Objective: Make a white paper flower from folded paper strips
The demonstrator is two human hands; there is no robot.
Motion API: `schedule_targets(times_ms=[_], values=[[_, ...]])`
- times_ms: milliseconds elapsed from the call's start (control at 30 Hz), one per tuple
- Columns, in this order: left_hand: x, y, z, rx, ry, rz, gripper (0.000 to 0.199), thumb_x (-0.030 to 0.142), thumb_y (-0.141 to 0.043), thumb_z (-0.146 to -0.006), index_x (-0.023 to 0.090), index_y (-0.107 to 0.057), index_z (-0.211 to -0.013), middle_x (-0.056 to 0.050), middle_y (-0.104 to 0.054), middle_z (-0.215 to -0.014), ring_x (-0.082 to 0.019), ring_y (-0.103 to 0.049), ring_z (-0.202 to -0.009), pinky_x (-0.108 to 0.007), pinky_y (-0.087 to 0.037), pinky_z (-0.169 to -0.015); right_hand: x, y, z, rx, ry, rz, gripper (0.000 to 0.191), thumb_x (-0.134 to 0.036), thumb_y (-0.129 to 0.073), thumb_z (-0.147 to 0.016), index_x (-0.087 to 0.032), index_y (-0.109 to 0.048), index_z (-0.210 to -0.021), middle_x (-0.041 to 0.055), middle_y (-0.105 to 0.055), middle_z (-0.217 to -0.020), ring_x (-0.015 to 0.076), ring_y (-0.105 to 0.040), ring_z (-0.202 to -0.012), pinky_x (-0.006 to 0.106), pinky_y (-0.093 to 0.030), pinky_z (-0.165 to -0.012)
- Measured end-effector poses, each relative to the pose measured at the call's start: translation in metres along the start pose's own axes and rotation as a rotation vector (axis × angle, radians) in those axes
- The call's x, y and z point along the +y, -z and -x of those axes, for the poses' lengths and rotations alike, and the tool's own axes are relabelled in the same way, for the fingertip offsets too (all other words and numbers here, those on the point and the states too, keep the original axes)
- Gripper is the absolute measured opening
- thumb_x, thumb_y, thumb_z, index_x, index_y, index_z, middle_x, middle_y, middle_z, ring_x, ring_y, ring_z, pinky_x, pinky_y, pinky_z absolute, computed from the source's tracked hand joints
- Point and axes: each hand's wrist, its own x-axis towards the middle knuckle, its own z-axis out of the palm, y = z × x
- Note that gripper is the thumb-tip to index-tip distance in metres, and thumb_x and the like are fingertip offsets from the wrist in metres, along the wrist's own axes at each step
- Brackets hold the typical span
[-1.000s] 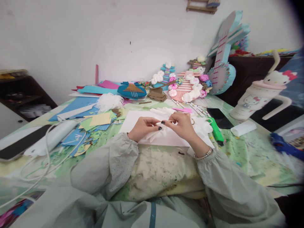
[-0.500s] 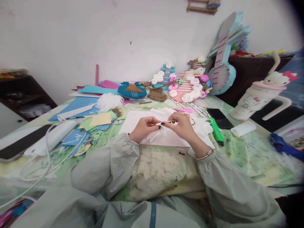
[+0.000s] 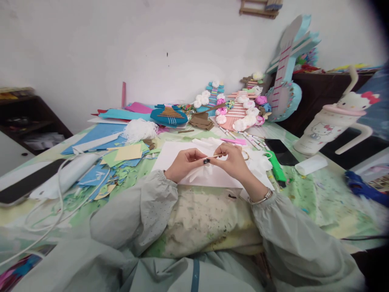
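Over a white sheet, my left hand and my right hand meet with thumb tips touching. Both are closed in a pinch on a piece of thin white paper, whose loose folds hang below the fingers. A slim pale stick runs between the fingertips and is also held in my right hand. The fingers hide where stick and paper meet. More crumpled white paper lies behind and to the right of my right hand, with a ring-shaped thing on it.
Close on the right are a green tool, a black phone and a white tumbler. Paper scraps, a white string bundle and a cable lie left. Paper-flower instruments stand at the back.
My thumbs have come closer together at the pinched paper, and the stick's white end is now covered by the fingers. Everything else stays in place.
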Motion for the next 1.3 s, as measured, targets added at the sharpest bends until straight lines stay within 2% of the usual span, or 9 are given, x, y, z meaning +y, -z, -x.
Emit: schedule_targets(times_ms=[200,333,533,633,1067,1200,1300], values=[[-0.001,0.002,-0.001,0.018,0.009,-0.08,0.025,0.032,-0.073,-0.066,0.011,-0.067,-0.079,-0.005,-0.067,-0.078,-0.014,-0.059,-0.072,-0.028,-0.046,-0.07,0.002,0.003,0.001,-0.079,0.053,0.074,0.026,-0.04,-0.059,-0.08,-0.018,-0.064,-0.069,0.0026,-0.062,-0.077,0.0177,-0.052,-0.079,0.033,-0.025,-0.073],[-0.004,0.003,-0.002,0.03,-0.033,-0.129,0.023,0.031,-0.072,-0.066,0.011,-0.067,-0.077,-0.005,-0.066,-0.077,-0.013,-0.059,-0.071,-0.027,-0.047,-0.07,0.004,0.003,0.0,-0.114,0.08,0.101,0.032,-0.042,-0.053,-0.085,-0.017,-0.063,-0.067,0.0034,-0.062,-0.079,0.0173,-0.053,-0.08,0.032,-0.024,-0.072],[-0.006,0.004,-0.002,0.033,-0.09,-0.224,0.02,0.029,-0.069,-0.069,0.011,-0.068,-0.079,-0.006,-0.065,-0.076,-0.013,-0.058,-0.07,-0.025,-0.047,-0.067,0.004,0.0,0.0,-0.148,0.018,0.086,0.037,-0.045,-0.056,-0.081,-0.016,-0.056,-0.059,-0.0002,-0.059,-0.06,0.012,-0.049,-0.059,0.028,-0.026,-0.065],[-0.006,0.005,-0.001,0.022,-0.079,-0.246,0.021,0.029,-0.069,-0.07,0.011,-0.068,-0.081,-0.006,-0.065,-0.078,-0.013,-0.058,-0.072,-0.025,-0.047,-0.067,0.003,0.001,-0.001,-0.147,-0.015,0.048,0.036,-0.046,-0.06,-0.078,-0.016,-0.057,-0.058,-0.0011,-0.059,-0.058,0.0111,-0.049,-0.056,0.027,-0.026,-0.063],[-0.006,0.008,-0.001,-0.003,0.036,-0.062,0.027,0.026,-0.075,-0.063,0.012,-0.067,-0.085,-0.006,-0.064,-0.085,-0.015,-0.058,-0.08,-0.028,-0.046,-0.074,0.003,-0.002,-0.002,-0.058,-0.074,0.01,0.028,-0.04,-0.067,-0.072,-0.016,-0.061,-0.059,-0.0011,-0.061,-0.06,0.0116,-0.05,-0.061,0.028,-0.027,-0.068],[-0.008,0.008,0.0,0.002,0.017,0.008,0.038,0.023,-0.075,-0.063,0.015,-0.065,-0.098,-0.004,-0.061,-0.086,-0.014,-0.057,-0.081,-0.026,-0.045,-0.074,0.007,-0.003,-0.003,-0.051,-0.107,-0.063,0.026,-0.038,-0.069,-0.069,-0.015,-0.063,-0.059,-0.0016,-0.059,-0.057,0.0105,-0.049,-0.058,0.026,-0.027,-0.063],[-0.011,0.007,-0.001,0.009,0.027,0.015,0.038,0.024,-0.075,-0.062,0.015,-0.065,-0.098,-0.005,-0.063,-0.088,-0.016,-0.058,-0.083,-0.027,-0.045,-0.075,0.01,-0.005,-0.003,-0.037,-0.117,-0.103,0.021,-0.037,-0.069,-0.069,-0.016,-0.068,-0.065,-0.0027,-0.057,-0.055,0.0097,-0.047,-0.055,0.024,-0.026,-0.059]])
